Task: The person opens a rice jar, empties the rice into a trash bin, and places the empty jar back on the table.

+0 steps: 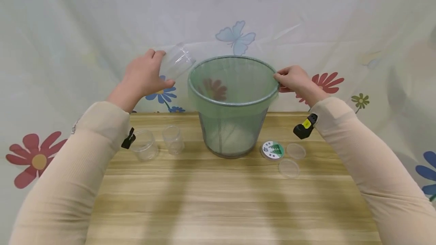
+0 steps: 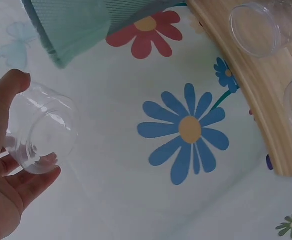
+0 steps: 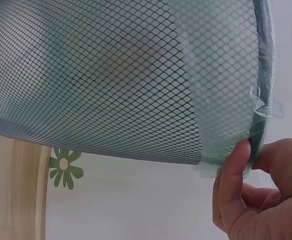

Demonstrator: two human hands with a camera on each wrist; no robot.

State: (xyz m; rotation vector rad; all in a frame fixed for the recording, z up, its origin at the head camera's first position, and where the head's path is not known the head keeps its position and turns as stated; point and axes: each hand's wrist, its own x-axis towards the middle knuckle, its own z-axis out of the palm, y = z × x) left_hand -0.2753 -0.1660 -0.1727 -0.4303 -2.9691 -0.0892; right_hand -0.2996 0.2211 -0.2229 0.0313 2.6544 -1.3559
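Observation:
My left hand [image 1: 144, 75] holds a clear plastic jar [image 1: 178, 61], tilted toward the left rim of a mesh wastebasket [image 1: 229, 135]. In the left wrist view the thumb and fingers curl round the sides of the jar [image 2: 45, 130]. A thin green bag lines the wastebasket and folds over its rim. With thumb and fingers, my right hand [image 1: 294, 82] pinches the basket's right rim. The right wrist view shows the right hand [image 3: 256, 195] at the edge of the folded-over green bag [image 3: 221, 65], with the grey mesh beneath it.
Two clear jars, one wide [image 1: 144, 146] and one narrower [image 1: 173, 141], stand on the wooden table [image 1: 218, 199] left of the basket. To its right lie a round lid with a green print [image 1: 272, 150] and two clear lids, one [image 1: 295, 151] behind the other [image 1: 288, 168]. A flowered curtain [image 1: 289, 18] hangs behind.

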